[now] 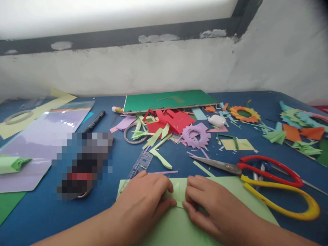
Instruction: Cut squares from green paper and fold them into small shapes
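Left hand (147,194) and right hand (211,201) nearly closed, I pinch green paper (180,195) between them; folding likely needs even pressure.

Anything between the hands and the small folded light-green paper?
Nothing visible. Left hand and right hand both have fingers at the small folded light-green paper. The clear ruler is off past the left hand, the scissors past the right; neither lies in between.

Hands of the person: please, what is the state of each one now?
Left hand: curled closed, holding the small light green folded paper.
Right hand: curled closed, holding the same paper's other side.
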A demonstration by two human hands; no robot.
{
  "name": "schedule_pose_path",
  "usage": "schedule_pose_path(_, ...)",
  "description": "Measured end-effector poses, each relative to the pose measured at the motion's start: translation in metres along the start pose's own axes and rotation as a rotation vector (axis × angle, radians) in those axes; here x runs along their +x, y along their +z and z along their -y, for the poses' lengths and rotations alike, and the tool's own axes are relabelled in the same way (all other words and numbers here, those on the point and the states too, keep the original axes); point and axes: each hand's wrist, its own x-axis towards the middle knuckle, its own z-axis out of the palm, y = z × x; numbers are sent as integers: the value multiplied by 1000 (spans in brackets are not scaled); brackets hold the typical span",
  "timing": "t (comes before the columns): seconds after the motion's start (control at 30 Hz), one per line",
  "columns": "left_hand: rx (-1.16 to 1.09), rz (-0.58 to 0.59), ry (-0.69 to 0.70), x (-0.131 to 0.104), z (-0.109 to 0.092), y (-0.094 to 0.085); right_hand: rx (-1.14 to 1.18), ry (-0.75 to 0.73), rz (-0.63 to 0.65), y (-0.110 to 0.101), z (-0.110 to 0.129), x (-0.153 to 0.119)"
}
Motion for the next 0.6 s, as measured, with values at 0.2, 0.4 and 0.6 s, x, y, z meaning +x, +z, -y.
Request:
schedule_pose_path(0.2, 198, -4, 399, -4, 4, -4, 47, -138, -39, 0, -7, -5)
schedule_pose_path(0.4, 356, 59, 456, -10, -1, -10, -200, -372, -199, 0, -8, -15)
schedule_pose_path(0.6, 375, 23, 447, -14, -5, -11, -418, -303, -322, 5, -2, -23)
